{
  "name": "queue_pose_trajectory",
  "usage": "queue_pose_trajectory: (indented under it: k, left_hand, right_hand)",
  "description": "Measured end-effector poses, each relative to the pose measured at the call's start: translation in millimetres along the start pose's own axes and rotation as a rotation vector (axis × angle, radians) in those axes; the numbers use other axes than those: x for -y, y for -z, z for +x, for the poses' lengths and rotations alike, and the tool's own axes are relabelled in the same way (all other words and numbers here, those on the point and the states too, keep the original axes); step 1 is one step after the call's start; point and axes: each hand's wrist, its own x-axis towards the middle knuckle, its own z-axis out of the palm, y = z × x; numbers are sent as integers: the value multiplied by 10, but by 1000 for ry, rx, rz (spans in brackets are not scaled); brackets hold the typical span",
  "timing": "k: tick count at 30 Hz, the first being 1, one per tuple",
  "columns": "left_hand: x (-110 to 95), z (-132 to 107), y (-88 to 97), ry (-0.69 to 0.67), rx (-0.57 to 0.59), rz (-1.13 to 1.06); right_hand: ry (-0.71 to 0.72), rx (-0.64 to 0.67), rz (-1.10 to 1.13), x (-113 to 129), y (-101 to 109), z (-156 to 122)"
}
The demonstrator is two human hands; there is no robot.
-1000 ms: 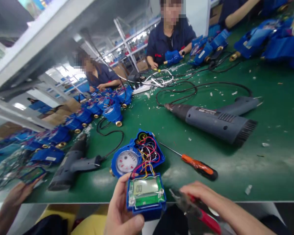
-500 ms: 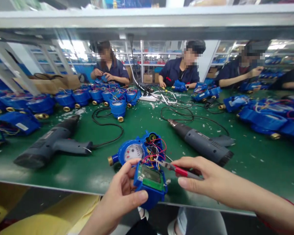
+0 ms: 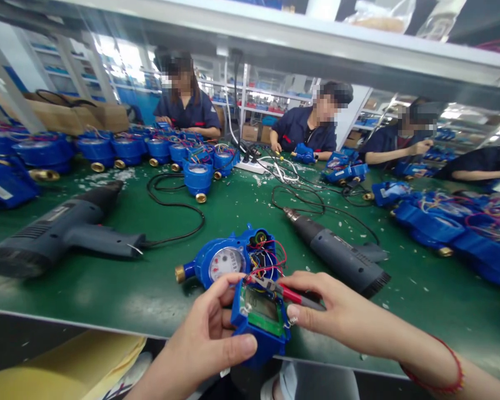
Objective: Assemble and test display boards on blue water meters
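Water meter (image 3: 227, 264): blue housing with round white dial, brass end fitting (image 3: 180, 273) pointing left, resting near the front edge of the green bench mat (image 3: 108, 294).
Display module (image 3: 260, 311): blue-framed green circuit board with LCD, held up in front of the meter, linked to it by a bundle of red, yellow and dark wires (image 3: 266, 258).
Left hand (image 3: 208, 339): closed firmly around the display module from below and the left, thumb lying along the lower edge.
Right hand (image 3: 337, 311): closed on red-handled pliers (image 3: 291, 293), handles pinched between thumb and fingers.
Pliers tips: over the top of the display module, beside the wires; jaws too small to tell how far apart; contact with a wire not discernible.
Right wrist: red cord bracelet (image 3: 456, 378).
Bench, right: grey heat gun (image 3: 337, 258), just beyond the right hand.
Bench, left: second grey heat gun (image 3: 54, 233) with black cord (image 3: 175, 225).
Bench, far: row of blue water meters (image 3: 129, 150), white power strip (image 3: 250, 165), plastic scraps.
Across the bench: three co-workers in navy uniforms (image 3: 312, 125), one holding a small blue part (image 3: 304, 154).
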Motion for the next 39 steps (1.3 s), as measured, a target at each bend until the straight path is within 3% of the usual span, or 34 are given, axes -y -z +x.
queue_pose_trajectory:
  k: [11,24,39]
  left_hand:
    - [-11,20,42,-3,4,4]
    - [-44,46,39,-3,52,-15]
    - [-77,73,140,45,99,81]
  right_hand:
    - [45,51,31,-24,35,58]
    - [111,7,-35,-44,39,37]
    - [82,27,-4,-25,37,64]
